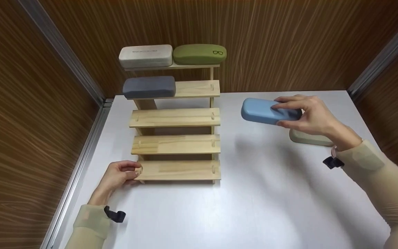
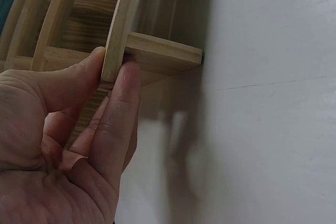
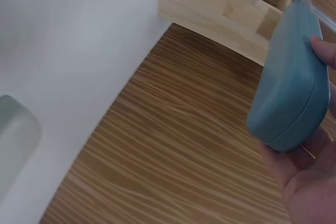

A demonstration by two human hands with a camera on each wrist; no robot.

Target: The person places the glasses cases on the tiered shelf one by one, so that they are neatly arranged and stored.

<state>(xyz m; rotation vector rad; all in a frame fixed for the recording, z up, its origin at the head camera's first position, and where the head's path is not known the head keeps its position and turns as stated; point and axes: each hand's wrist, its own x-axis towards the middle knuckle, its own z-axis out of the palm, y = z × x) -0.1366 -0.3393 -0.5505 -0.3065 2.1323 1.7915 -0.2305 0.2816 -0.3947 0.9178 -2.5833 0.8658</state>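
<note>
My right hand (image 1: 309,114) grips a light blue glasses case (image 1: 259,110) between thumb and fingers, held above the white table to the right of a tiered wooden rack (image 1: 174,117). The case is also seen in the right wrist view, its lid seam closed. With thumb and fingers my left hand (image 1: 117,176) pinches the left end of the rack's lowest shelf (image 2: 118,40). A white glasses case (image 1: 147,56) and a green glasses case (image 1: 199,54) lie side by side on the top shelf. On the left of the second shelf rests a grey-blue glasses case (image 1: 149,87).
Partly hidden behind my right wrist, a pale beige-green case (image 1: 309,138) lies on the white table (image 1: 192,218). Brown wood-grain panels (image 1: 271,41) stand at the back and both sides, with metal strips (image 1: 81,159) along their corners.
</note>
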